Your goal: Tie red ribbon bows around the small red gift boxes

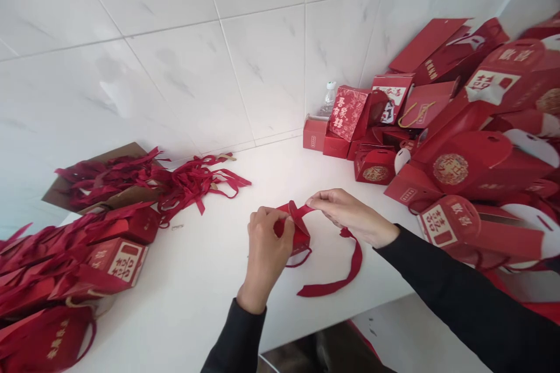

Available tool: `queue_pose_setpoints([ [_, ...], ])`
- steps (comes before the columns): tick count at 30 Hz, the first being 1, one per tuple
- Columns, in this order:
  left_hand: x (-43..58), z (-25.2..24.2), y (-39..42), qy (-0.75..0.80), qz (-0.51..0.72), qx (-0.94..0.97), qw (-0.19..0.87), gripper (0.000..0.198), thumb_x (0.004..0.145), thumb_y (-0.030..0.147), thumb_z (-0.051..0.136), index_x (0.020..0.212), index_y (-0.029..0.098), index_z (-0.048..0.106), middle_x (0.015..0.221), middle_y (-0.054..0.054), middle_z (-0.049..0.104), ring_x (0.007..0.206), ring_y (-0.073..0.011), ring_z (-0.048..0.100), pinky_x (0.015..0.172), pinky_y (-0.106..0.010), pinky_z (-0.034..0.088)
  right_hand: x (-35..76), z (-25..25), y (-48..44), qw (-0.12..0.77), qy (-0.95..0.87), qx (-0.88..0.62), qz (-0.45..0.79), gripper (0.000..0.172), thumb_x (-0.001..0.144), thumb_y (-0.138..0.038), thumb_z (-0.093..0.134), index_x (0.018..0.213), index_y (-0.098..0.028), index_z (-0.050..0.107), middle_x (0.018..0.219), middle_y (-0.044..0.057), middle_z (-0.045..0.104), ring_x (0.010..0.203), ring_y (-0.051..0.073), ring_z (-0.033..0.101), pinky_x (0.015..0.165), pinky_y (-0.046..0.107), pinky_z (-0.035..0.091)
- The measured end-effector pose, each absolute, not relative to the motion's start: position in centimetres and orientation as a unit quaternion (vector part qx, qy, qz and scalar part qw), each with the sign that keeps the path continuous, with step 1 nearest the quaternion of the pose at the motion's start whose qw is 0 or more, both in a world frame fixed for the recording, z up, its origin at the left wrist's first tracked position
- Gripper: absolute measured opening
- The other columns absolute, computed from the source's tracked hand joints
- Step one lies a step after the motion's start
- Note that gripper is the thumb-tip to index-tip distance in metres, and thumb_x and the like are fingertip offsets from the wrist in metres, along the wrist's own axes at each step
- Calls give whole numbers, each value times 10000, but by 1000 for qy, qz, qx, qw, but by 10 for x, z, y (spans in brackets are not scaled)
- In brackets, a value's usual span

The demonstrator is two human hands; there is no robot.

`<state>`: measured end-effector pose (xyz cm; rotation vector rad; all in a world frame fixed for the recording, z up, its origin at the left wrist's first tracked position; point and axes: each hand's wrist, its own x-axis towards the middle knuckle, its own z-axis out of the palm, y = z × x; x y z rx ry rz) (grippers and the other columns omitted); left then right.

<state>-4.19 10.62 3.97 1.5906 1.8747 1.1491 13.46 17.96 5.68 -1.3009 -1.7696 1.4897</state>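
A small red gift box (300, 236) stands on the white table (196, 280) in front of me. My left hand (266, 250) is closed around the box's left side, fingers pinching its top flap. My right hand (347, 214) pinches a dark red ribbon (345, 268) at the box's top. The ribbon trails down to the right and curls on the table. Both sleeves are black.
Loose red ribbons (192, 183) lie over a brown cardboard box (87, 178) at the back left. Ribboned red boxes (118, 256) pile at the left. A heap of red gift boxes (472, 151) and a plastic bottle (328, 99) stand at the right by the tiled wall.
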Motion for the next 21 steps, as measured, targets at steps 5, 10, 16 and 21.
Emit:
queue_pose_setpoints([
  [5, -50, 43, 105, 669, 452, 535, 249, 171, 905, 325, 521, 800, 219, 605, 842, -35, 637, 840, -225, 558, 791, -382, 433, 125, 63, 172, 305, -719, -434, 448, 190, 933, -356, 574, 996, -226, 697, 1046, 60, 675, 1037, 230, 597, 818, 336, 505],
  [10, -53, 51, 96, 644, 502, 502, 285, 214, 938, 378, 505, 806, 222, 570, 834, -13, 636, 806, -186, 579, 769, -329, 449, 106, 67, 165, 317, -832, -317, 325, 175, 985, -295, 539, 1067, -226, 678, 1165, 80, 665, 1158, 244, 558, 1015, 426, 457],
  [16, -50, 39, 77, 688, 492, 496, 195, 405, 836, 417, 671, 1176, 237, 544, 1051, -54, 583, 929, -213, 551, 839, -364, 461, 94, 66, 168, 278, -840, -350, 308, 108, 972, -237, 563, 907, -209, 645, 1010, 62, 686, 1006, 228, 603, 896, 381, 517],
  [21, -51, 22, 68, 673, 525, 447, 267, 406, 887, 401, 591, 1236, 233, 469, 950, -29, 569, 833, -182, 575, 787, -353, 501, 93, 60, 165, 254, -852, -364, 280, 134, 916, -168, 610, 797, -190, 668, 1098, 126, 668, 1142, 295, 569, 981, 451, 484],
])
